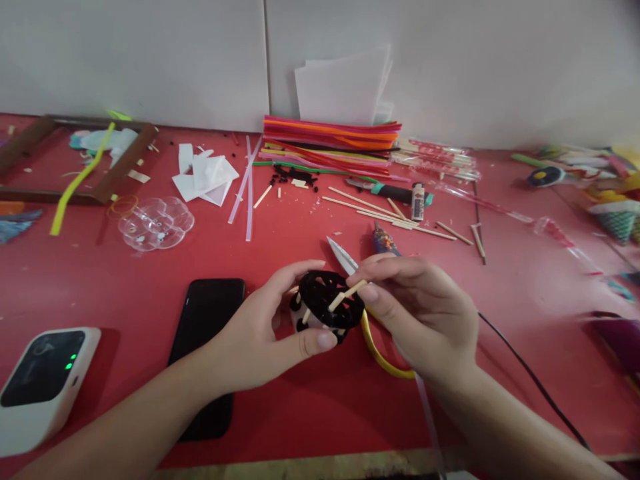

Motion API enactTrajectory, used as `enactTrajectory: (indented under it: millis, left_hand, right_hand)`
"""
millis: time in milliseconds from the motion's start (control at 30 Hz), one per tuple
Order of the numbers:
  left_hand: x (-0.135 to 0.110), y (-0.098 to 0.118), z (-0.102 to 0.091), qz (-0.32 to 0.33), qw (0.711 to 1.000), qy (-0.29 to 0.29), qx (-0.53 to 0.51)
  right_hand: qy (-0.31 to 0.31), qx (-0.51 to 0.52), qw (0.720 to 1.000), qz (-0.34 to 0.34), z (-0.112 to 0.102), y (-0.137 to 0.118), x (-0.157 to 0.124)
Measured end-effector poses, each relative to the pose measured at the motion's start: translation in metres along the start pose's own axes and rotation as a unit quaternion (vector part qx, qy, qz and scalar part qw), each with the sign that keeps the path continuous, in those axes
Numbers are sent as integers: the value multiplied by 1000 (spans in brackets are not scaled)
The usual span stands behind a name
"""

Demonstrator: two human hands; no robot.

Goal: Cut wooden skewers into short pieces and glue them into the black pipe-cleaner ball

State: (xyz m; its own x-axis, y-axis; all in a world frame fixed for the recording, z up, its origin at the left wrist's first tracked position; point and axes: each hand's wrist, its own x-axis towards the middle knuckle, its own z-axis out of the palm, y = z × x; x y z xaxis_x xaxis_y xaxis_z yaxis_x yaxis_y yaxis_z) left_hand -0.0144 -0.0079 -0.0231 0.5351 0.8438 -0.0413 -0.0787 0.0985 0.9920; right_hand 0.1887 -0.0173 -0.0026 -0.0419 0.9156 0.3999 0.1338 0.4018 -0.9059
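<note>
My left hand (270, 327) is closed around a small round craft piece (325, 293), which has a fuzzy black rim and short wooden sticks in it. Between thumb and fingers, my right hand (420, 307) pinches a short wooden stick (356, 289). The stick's lower end is at the piece's black top, beside another stick piece. Scissors with yellow handles (373, 347) lie on the table behind and below my right hand, blade pointing to the back left. The glue gun nozzle (384, 239) shows just beyond my right fingers.
A black phone (205, 320) and a white device (47, 393) lie at the left. Farther back are a clear plastic palette (156, 223), white paper (207, 175), colourful pipe cleaners (330, 143), wooden sticks (365, 210) and pliers (400, 193). A black cable (530, 373) runs along the right.
</note>
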Motion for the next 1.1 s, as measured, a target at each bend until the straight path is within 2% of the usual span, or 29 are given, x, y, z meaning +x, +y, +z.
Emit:
enactTrajectory:
  millis: [200,533,1100]
  left_hand:
    - [0,6,1,-17,999,30,-28]
    - [-1,4,-1,-10,999,35,33]
    - [-4,2,-3,4,997,38,69]
  right_hand:
    - [19,35,999,-19,3,-1,-1]
    - [-25,-18,998,-52,0,-3,-2]
    - [-46,-18,997,-56,-2,-1,-2]
